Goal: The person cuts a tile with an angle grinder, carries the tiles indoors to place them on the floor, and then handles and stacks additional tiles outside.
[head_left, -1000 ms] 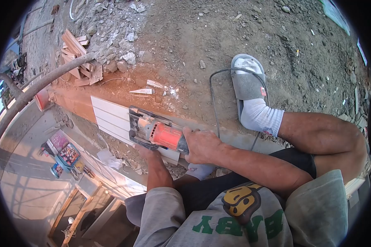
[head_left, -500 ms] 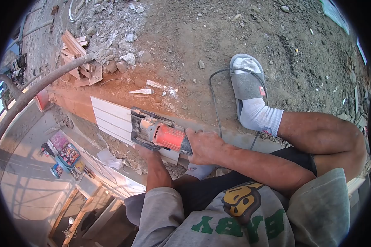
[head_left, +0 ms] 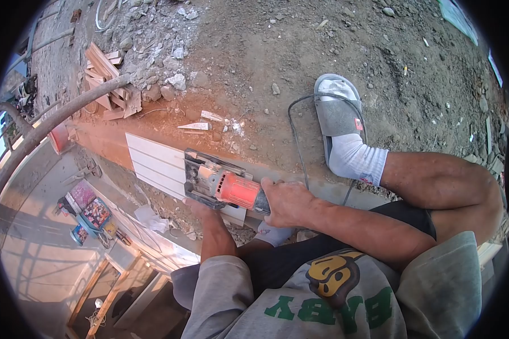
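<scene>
My right hand (head_left: 291, 202) is wrapped round the black rear handle of a handheld power cutter (head_left: 237, 191) with a red body and a dark base plate. That base plate lies flat on a white tile (head_left: 155, 164) marked with several long parallel lines. My left hand (head_left: 202, 210) is at the tile's near edge, beside the base plate. Most of its fingers are hidden, so its grip cannot be made out. The cutter covers the middle of the tile, and its blade is out of sight. A black cord (head_left: 297, 141) loops across my sandalled foot (head_left: 339, 113).
Cut strips (head_left: 104, 79) lie piled at upper left beside rubble (head_left: 175, 81). Pale wedge-shaped offcuts (head_left: 194, 126) rest on reddish dust beyond the tile. A curved metal pipe (head_left: 56, 116) crosses the left side. Bags (head_left: 95, 212) stand on the lower floor at left.
The cutter has slid a little to the right along the tile, towards my body, and my right hand has moved with it. My left hand stays nearly still.
</scene>
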Demonstrator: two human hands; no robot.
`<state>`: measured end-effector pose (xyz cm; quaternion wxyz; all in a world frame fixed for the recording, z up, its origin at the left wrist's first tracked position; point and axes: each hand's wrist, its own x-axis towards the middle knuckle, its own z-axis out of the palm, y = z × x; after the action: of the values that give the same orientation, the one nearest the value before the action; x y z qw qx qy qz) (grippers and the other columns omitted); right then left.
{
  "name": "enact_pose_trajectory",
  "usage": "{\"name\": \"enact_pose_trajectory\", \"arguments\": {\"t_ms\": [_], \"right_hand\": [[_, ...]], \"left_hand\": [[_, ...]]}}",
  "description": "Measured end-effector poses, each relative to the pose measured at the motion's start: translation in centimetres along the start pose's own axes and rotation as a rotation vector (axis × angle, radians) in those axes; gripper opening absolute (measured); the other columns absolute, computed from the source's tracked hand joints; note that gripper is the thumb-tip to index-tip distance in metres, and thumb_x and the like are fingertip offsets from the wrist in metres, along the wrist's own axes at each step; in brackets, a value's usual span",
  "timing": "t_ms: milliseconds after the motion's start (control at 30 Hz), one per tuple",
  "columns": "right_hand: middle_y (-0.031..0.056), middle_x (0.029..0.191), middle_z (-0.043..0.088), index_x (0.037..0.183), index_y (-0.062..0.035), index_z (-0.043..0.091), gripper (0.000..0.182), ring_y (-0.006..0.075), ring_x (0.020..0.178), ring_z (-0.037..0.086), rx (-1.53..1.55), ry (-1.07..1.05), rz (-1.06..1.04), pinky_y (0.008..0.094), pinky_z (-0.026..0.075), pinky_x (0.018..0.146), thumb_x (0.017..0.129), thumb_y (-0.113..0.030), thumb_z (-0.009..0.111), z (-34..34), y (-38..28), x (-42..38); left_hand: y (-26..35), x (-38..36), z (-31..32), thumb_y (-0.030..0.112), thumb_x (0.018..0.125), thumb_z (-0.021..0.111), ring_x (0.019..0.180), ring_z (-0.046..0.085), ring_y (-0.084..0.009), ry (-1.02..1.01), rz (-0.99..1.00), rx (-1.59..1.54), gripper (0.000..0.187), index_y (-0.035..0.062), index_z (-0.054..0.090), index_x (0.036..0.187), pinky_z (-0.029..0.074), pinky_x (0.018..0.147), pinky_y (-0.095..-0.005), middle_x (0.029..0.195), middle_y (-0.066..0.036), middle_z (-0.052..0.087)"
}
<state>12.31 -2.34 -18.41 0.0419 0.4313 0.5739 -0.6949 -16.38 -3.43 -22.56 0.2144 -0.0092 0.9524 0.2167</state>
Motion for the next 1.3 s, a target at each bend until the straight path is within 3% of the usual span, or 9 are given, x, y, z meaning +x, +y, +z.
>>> {"name": "enact_pose_trajectory", "arguments": {"t_ms": [67, 333, 533, 633, 733, 833, 900, 1100, 1300], "right_hand": [[0.0257, 0.095, 0.064, 0.106, 0.0017, 0.046, 0.048, 0.0386, 0.094, 0.065, -0.006, 0.015, -0.017, 0.0446, 0.051, 0.083, 0.071, -0.021, 0.069, 0.1, 0.1, 0.0], [0.0278, 0.089, 0.064, 0.106, 0.0034, 0.044, 0.054, 0.0413, 0.088, 0.065, -0.021, 0.036, -0.034, 0.0470, 0.051, 0.080, 0.071, -0.028, 0.070, 0.7, 0.8, -0.1], [0.0274, 0.089, 0.064, 0.107, 0.0036, 0.044, 0.055, 0.0413, 0.086, 0.066, -0.026, 0.062, -0.043, 0.0472, 0.051, 0.079, 0.071, -0.028, 0.070, 1.0, 1.1, -0.5], [0.0265, 0.091, 0.065, 0.106, 0.0026, 0.045, 0.053, 0.0405, 0.088, 0.066, -0.017, 0.055, -0.033, 0.0467, 0.051, 0.079, 0.070, -0.027, 0.072, 0.8, 1.0, -0.8], [0.0258, 0.093, 0.065, 0.105, 0.0016, 0.046, 0.051, 0.0401, 0.090, 0.066, -0.010, 0.047, -0.021, 0.0463, 0.051, 0.080, 0.070, -0.025, 0.073, 0.6, 1.0, -1.1], [0.0258, 0.090, 0.065, 0.106, 0.0026, 0.045, 0.054, 0.0400, 0.088, 0.066, -0.027, 0.057, -0.036, 0.0465, 0.051, 0.078, 0.070, -0.027, 0.072, 0.8, 1.3, -1.2], [0.0259, 0.087, 0.065, 0.107, 0.0034, 0.044, 0.056, 0.0397, 0.085, 0.066, -0.040, 0.067, -0.046, 0.0467, 0.052, 0.077, 0.071, -0.030, 0.071, 0.9, 1.4, -1.3], [0.0249, 0.092, 0.065, 0.105, 0.0022, 0.046, 0.049, 0.0391, 0.092, 0.065, 0.001, 0.026, -0.018, 0.0458, 0.050, 0.081, 0.071, -0.022, 0.071, 0.5, 1.5, -2.1], [0.0252, 0.086, 0.065, 0.106, 0.0034, 0.044, 0.056, 0.0397, 0.085, 0.065, -0.041, 0.094, -0.063, 0.0464, 0.052, 0.076, 0.069, -0.028, 0.072, 1.6, 2.7, -2.4]], "left_hand": [[-2.5, 3.9, -0.4, 0.046, 0.101, 0.022, 0.113, 0.057, -0.0307, -0.034, 0.023, -0.040, 0.064, -0.0064, 0.040, 0.134, 0.054, 0.089, -0.0384, 0.131, -0.016, 0.052], [-1.5, 2.2, -0.4, 0.048, 0.100, 0.025, 0.111, 0.058, -0.0308, -0.005, -0.041, -0.209, 0.068, -0.0082, 0.040, 0.134, 0.055, 0.086, -0.0397, 0.128, -0.017, 0.054], [-0.3, 0.9, -0.3, 0.049, 0.100, 0.023, 0.111, 0.059, -0.0314, 0.108, -0.076, 0.080, 0.070, -0.0118, 0.041, 0.131, 0.055, 0.086, -0.0406, 0.124, -0.020, 0.055], [-0.5, 0.7, -0.4, 0.049, 0.100, 0.024, 0.110, 0.059, -0.0322, 0.052, -0.091, -0.115, 0.070, -0.0118, 0.041, 0.131, 0.056, 0.087, -0.0413, 0.123, -0.021, 0.055], [-0.7, 0.8, -0.2, 0.052, 0.099, 0.015, 0.114, 0.056, -0.0351, 0.022, 0.028, 0.042, 0.079, -0.0147, 0.046, 0.127, 0.049, 0.096, -0.0440, 0.123, -0.023, 0.057], [-1.4, 2.2, -0.4, 0.051, 0.099, 0.010, 0.116, 0.055, -0.0341, 0.005, -0.035, -0.121, 0.078, -0.0123, 0.047, 0.128, 0.047, 0.098, -0.0437, 0.123, -0.022, 0.057], [-1.7, 2.5, -0.3, 0.051, 0.100, 0.011, 0.115, 0.056, -0.0348, -0.030, -0.041, -0.251, 0.077, -0.0115, 0.048, 0.127, 0.046, 0.100, -0.0439, 0.123, -0.022, 0.056], [-2.2, 3.9, -0.4, 0.054, 0.098, 0.017, 0.115, 0.056, -0.0361, 0.033, -0.056, -0.177, 0.078, -0.0120, 0.046, 0.128, 0.046, 0.100, -0.0445, 0.124, -0.022, 0.056], [-2.3, 4.0, -0.5, 0.054, 0.098, 0.021, 0.114, 0.056, -0.0365, -0.014, -0.078, -0.311, 0.077, -0.0132, 0.045, 0.128, 0.047, 0.098, -0.0456, 0.123, -0.023, 0.056]]}}
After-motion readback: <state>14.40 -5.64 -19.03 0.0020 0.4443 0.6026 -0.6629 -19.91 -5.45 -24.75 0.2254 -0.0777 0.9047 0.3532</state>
